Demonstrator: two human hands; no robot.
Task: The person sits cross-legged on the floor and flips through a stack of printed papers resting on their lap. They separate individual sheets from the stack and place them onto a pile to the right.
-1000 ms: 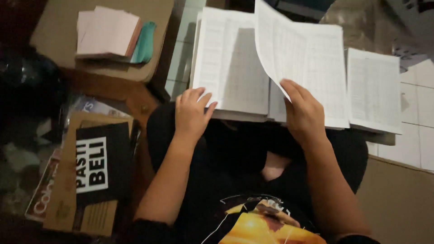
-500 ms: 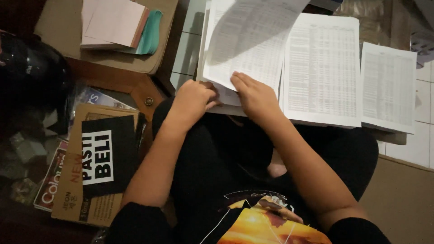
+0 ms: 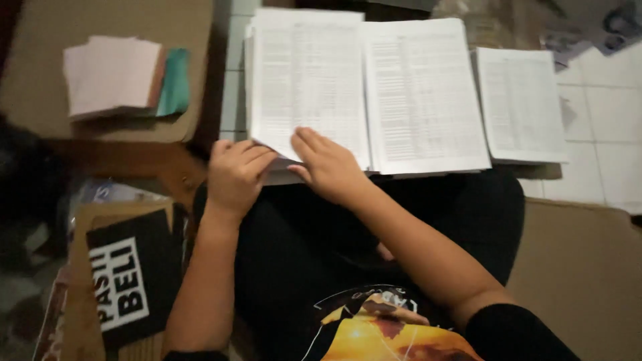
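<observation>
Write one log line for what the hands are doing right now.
left hand: curled at left stack corner | right hand: flat on left stack | middle stack, right stack: untouched

The print on the left stack of sheets [image 3: 307,80], the middle stack [image 3: 424,93] and the right stack [image 3: 521,103] is too small and soft to make out. The right hand [image 3: 328,167] covers the left stack's near corner, and the left hand [image 3: 234,177] hides the edge beside it. The black bag [image 3: 134,277] and brown box [image 3: 73,287] run off the bottom edge. The dark shape at far left [image 3: 20,180] is blurred beyond telling
</observation>
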